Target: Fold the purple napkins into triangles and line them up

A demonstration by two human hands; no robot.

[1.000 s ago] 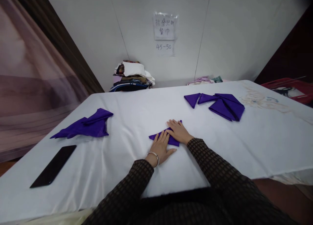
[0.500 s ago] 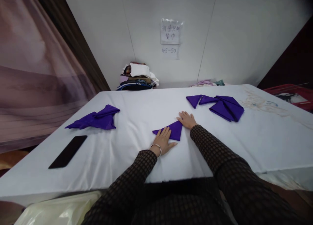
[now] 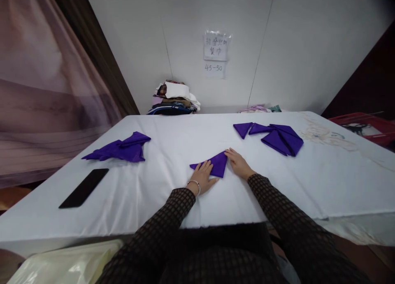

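Observation:
A purple cloth napkin (image 3: 219, 165), folded into a triangle, lies on the white tablecloth in front of me. My left hand (image 3: 202, 175), with a bracelet at the wrist, rests flat across its left part, fingers stretched out and thumb apart. At the napkin's upper right corner is my right hand (image 3: 238, 162), its fingers drawn together on the tip; the thumb is mostly hidden. Farther back on the right sit several folded purple napkins (image 3: 282, 139), some overlapping, with a small triangular one (image 3: 242, 130) at their left end. A crumpled purple cloth (image 3: 123, 148) lies to the left.
A flat black object (image 3: 84, 188) lies at the table's left. Behind the table are a pile of folded clothes (image 3: 174, 99) and a paper sign (image 3: 216, 46) on the wall. A red basket (image 3: 361, 125) is at right; a pale plastic-like surface (image 3: 70, 263) is below the front edge.
My right hand has turned and its fingers have drawn together at the napkin's upper corner. The left hand stays flat on the cloth. The camera view has shifted slightly.

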